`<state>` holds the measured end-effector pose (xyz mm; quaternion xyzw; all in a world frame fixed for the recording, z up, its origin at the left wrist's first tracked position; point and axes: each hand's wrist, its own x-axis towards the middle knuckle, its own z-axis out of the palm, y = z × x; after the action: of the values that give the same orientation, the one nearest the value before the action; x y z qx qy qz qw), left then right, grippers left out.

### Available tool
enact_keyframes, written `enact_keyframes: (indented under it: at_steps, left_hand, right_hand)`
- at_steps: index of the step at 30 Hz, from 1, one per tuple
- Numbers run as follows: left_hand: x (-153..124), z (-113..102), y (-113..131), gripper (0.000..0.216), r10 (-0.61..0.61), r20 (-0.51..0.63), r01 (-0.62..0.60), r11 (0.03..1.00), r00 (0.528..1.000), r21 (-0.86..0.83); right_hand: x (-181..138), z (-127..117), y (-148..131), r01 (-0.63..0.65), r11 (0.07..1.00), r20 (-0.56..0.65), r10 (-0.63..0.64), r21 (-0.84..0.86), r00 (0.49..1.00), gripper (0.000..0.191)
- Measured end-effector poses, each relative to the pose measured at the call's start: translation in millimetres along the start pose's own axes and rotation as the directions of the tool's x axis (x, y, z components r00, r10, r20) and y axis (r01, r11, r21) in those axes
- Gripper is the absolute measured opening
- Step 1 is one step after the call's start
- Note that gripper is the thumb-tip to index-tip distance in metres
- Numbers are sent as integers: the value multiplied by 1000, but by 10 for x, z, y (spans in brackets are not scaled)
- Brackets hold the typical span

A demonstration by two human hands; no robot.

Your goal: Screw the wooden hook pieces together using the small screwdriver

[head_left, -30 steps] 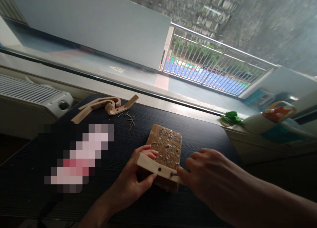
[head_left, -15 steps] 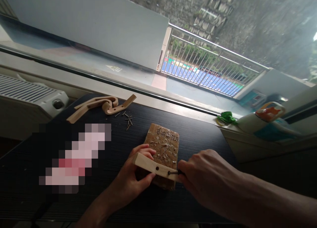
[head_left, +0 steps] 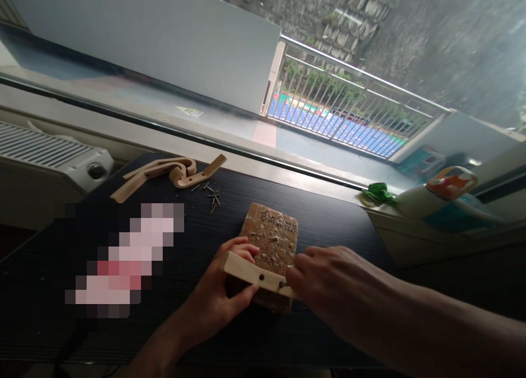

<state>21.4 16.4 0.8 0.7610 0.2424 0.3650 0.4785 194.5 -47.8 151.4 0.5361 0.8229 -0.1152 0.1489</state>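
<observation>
A pale wooden hook piece (head_left: 245, 269) with two dark holes lies across the near end of a worn brown block (head_left: 272, 233). My left hand (head_left: 219, 290) grips its left end, thumb on the near side and fingers on the far side. From the right, my right hand (head_left: 322, 276) is closed around a thin-shafted tool, apparently a screwdriver (head_left: 284, 284). Its shaft meets the wood at the right-hand hole; the handle is hidden in my fist. The right end of the wooden piece is also covered by that hand.
Curved wooden hooks (head_left: 154, 170) and several loose screws (head_left: 214, 196) lie at the back of the dark table (head_left: 329, 224). A radiator (head_left: 53, 153) stands at the left. A green crumpled item (head_left: 377, 193) and a white jug (head_left: 423, 202) are by the window. One patch at left is pixelated.
My right hand has shifted slightly left and turned over the tool, now hiding the dark handle part that showed before. My left hand and the wooden piece stay in place.
</observation>
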Motion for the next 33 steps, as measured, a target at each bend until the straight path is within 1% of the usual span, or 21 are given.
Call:
enact_keyframes:
  at_steps: [3,6,8,10,11,12,13,14,15,17,18,19,21,22,24,25,27,29,31,32,33]
  left_hand:
    - [-12,2,1,27,2,6,-2,1000,1000,-4]
    - [23,-6,12,26,8,19,-8,1000,1000,-5]
    - [76,-36,30,26,-6,32,5,1000,999,1]
    - [118,-88,61,31,-55,8,54,998,998,31]
    - [120,-116,82,37,-96,-34,98,993,995,62]
    - [102,-137,107,43,-142,-105,153,983,984,103]
    - [63,-144,137,48,-181,-192,211,966,965,150]
    - [4,-133,170,49,-197,-289,261,943,937,206]
    - [-68,-98,204,46,-181,-379,293,919,908,263]
    - [-224,46,267,42,-103,-448,290,881,888,373]
    - [-291,146,289,45,-73,-432,274,863,899,424]
    - [-343,257,304,52,-48,-408,255,844,912,471]
    - [-395,477,308,74,17,-394,232,785,919,575]
    - [-400,573,301,81,40,-393,226,762,919,607]
    - [-386,715,274,92,71,-390,214,738,918,639]
    - [-374,755,256,94,78,-392,212,736,916,643]
    - [-345,764,213,97,79,-399,213,743,913,634]
    - [-302,666,167,97,68,-408,218,761,910,611]
    - [-242,473,127,93,40,-434,238,789,900,567]
    - [-209,357,112,87,15,-470,268,805,882,530]
    - [-176,239,99,83,-24,-522,320,815,853,484]
  right_hand:
    - [14,-90,8,-128,992,66,129,-21,989,18]
    - [2,-217,-12,-213,976,78,216,-50,973,22]
    - [-51,-288,-16,-248,968,24,249,-36,968,24]
    - [-148,-318,8,-278,961,-76,278,19,957,25]
    - [-204,-306,38,-298,952,-134,304,64,943,25]
    - [-259,-271,80,-312,943,-182,329,117,926,25]
    - [-306,-211,135,-324,931,-222,355,165,908,26]
    - [-338,-127,202,-308,929,-260,355,204,898,27]
    - [-351,-23,278,-285,929,-296,348,236,890,28]
    - [-309,218,449,-249,918,-371,358,310,857,31]
    - [-254,338,539,-237,907,-408,374,347,833,33]
    - [-178,447,629,-228,891,-448,402,392,799,34]
    - [15,616,796,-237,820,-507,521,521,687,34]
    - [122,674,868,-255,796,-518,564,549,643,35]
    - [322,753,967,-278,756,-520,623,593,584,39]
    - [399,785,989,-284,735,-511,647,616,566,40]
    - [473,861,962,-282,701,-492,679,655,545,40]
    - [412,978,850,-271,682,-484,694,679,533,38]
    - [221,1133,688,-247,679,-473,684,692,555,36]
    - [94,1214,607,-228,677,-456,669,700,587,35]
    - [-42,1287,535,-190,655,-431,660,732,615,36]
